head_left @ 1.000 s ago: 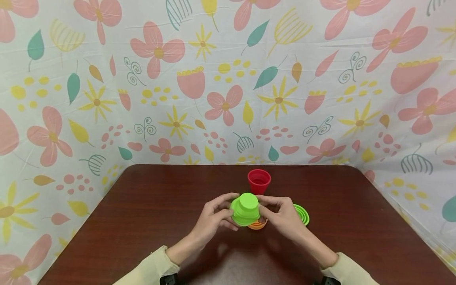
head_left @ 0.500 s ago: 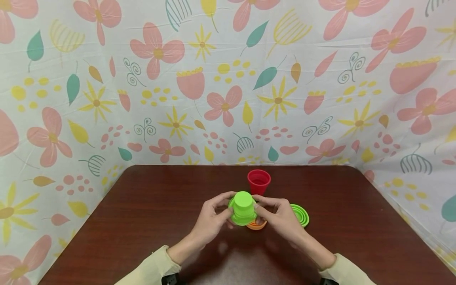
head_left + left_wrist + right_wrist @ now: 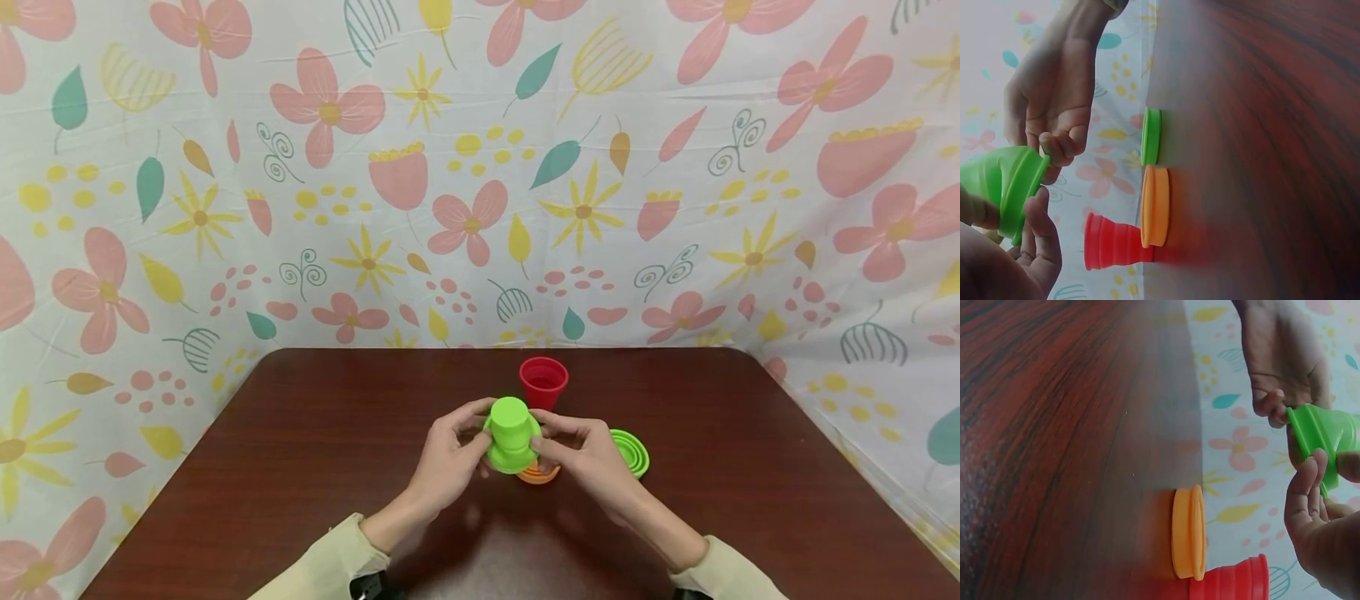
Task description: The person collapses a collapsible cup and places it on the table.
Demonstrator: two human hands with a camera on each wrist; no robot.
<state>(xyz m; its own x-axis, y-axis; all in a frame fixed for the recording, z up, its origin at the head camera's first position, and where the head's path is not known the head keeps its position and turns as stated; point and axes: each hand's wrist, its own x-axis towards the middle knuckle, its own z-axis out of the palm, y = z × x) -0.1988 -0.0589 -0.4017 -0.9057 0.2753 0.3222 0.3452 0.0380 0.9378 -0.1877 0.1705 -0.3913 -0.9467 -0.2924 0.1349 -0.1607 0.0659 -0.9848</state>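
Between my two hands, above the table, is a green collapsible cup [image 3: 510,429], its small base turned up and its wide rim down. Its wall is partly drawn out and looks dented in the left wrist view [image 3: 1007,178]. My left hand [image 3: 444,458] pinches it at the left, the thumb against the wall and fingers by the rim. My right hand [image 3: 592,460] grips the other side the same way. Below and partly hidden by them is a flattened orange collapsible cup [image 3: 538,475]. A flattened green collapsible cup [image 3: 632,454] lies to the right, partly behind my right hand.
A red collapsible cup [image 3: 544,382] stands drawn out behind my hands, mouth up. Everything rests on a dark brown wooden table [image 3: 337,417]. A flower-patterned cloth [image 3: 480,167] hangs along the far edge and sides.
The green cup in my hands is drawn out longer, its base rising further from the rim. It has shifted slightly left and tilted more upright. The other cups have not moved.
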